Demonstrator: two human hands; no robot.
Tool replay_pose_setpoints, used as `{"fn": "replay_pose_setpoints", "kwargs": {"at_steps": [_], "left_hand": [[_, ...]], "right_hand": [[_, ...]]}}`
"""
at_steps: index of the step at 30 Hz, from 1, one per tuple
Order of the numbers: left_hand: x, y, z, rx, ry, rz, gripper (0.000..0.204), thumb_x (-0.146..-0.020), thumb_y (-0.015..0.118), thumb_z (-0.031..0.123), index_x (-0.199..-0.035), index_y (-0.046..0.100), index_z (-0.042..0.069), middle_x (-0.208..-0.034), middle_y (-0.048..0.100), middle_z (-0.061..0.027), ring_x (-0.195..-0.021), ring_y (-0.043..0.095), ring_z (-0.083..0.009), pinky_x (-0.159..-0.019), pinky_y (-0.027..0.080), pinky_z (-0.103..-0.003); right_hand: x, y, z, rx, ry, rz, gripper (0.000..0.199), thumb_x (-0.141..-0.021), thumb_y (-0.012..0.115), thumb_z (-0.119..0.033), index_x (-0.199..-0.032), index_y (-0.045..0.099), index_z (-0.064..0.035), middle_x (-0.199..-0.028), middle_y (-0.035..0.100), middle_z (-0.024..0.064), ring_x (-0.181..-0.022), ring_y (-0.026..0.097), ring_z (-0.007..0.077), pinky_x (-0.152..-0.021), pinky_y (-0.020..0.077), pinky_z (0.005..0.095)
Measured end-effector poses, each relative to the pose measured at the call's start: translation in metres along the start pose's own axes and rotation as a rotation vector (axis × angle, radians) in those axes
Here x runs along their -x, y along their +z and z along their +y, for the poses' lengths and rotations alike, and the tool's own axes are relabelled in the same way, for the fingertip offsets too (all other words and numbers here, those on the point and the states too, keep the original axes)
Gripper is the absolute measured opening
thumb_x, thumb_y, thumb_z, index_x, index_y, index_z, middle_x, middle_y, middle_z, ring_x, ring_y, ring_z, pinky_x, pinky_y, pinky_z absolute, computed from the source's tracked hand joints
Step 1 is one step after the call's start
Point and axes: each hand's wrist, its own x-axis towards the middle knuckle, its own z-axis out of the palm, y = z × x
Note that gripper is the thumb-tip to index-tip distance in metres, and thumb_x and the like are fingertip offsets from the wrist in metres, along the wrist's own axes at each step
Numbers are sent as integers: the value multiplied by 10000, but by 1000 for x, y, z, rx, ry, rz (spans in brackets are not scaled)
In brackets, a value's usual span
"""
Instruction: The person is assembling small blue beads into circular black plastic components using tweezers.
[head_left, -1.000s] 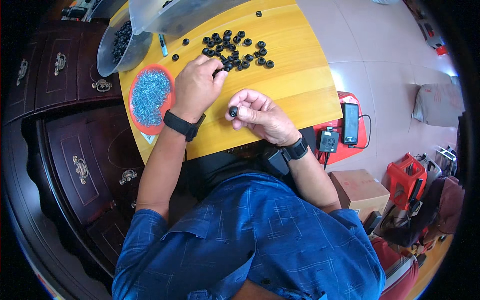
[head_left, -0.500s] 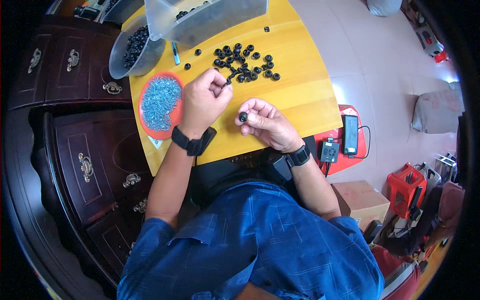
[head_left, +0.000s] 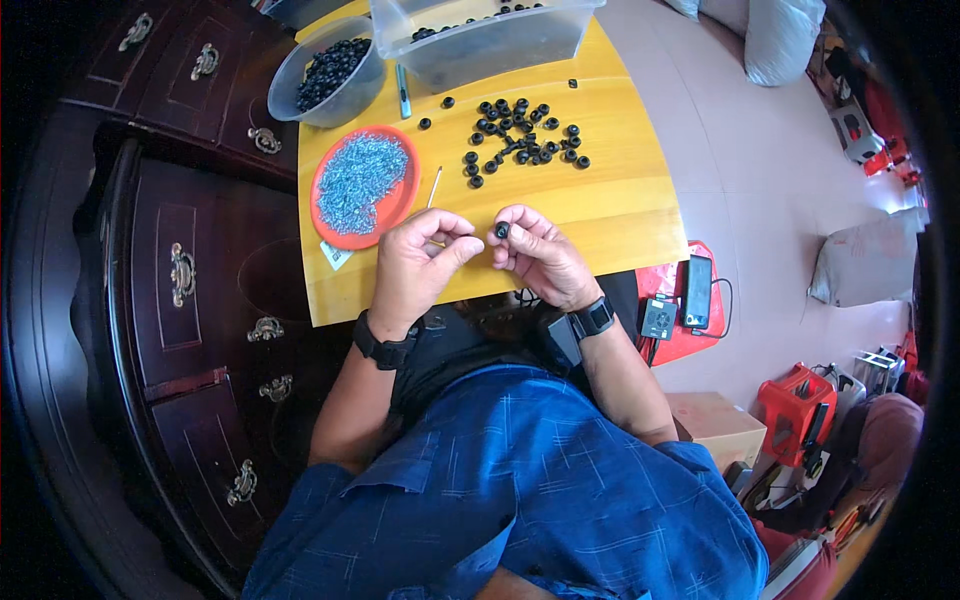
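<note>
Black and rounded, a small bead-like piece [head_left: 502, 230] is pinched between the right hand's [head_left: 545, 260] thumb and fingers. The left hand [head_left: 425, 262] is just beside it, fingertips drawn together; whether they grip anything, I cannot tell. One piece is in hand, while many loose black pieces [head_left: 522, 150] remain scattered on the yellow wooden table [head_left: 600, 215]; which are finished is unclear. More fill a translucent round plastic tub [head_left: 288, 103], near an orange-red plate [head_left: 407, 198] of shiny bluish bits [head_left: 358, 180]. Dark wooden drawers [head_left: 205, 200] stand left; pale floor tiles [head_left: 740, 150] lie right.
</note>
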Motion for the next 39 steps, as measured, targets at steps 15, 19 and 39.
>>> {"fn": "replay_pose_setpoints", "kwargs": {"at_steps": [15, 19, 39], "left_hand": [[28, -9, -4, -130, 235, 76, 132, -889, 665, -66, -1016, 661, -31, -908, 685, -40, -835, 696, -109, -707, 540, -222], [36, -10, -2, 34, 182, 55, 175, -903, 650, -63, -1077, 659, -47, -956, 698, -64, -845, 692, -115, -728, 544, -229], [36, -12, 9, -321, 322, 136, 121, -849, 743, 24, -959, 711, -16, -827, 691, -69, -711, 644, -122, -648, 508, -246]], "right_hand": [[4, 24, 20, 78, 51, -39, 177, -990, 613, -144, -1146, 588, -66, -1026, 655, 31, -863, 635, 107, -810, 538, 242], [4, 27, 23, 91, 64, -45, 182, -988, 617, -151, -1147, 588, -67, -1024, 654, 27, -865, 631, 103, -811, 536, 241], [1, 25, 27, 76, 87, -41, 184, -987, 624, -167, -1140, 601, -67, -1001, 659, 9, -860, 646, 88, -802, 549, 237]]}}
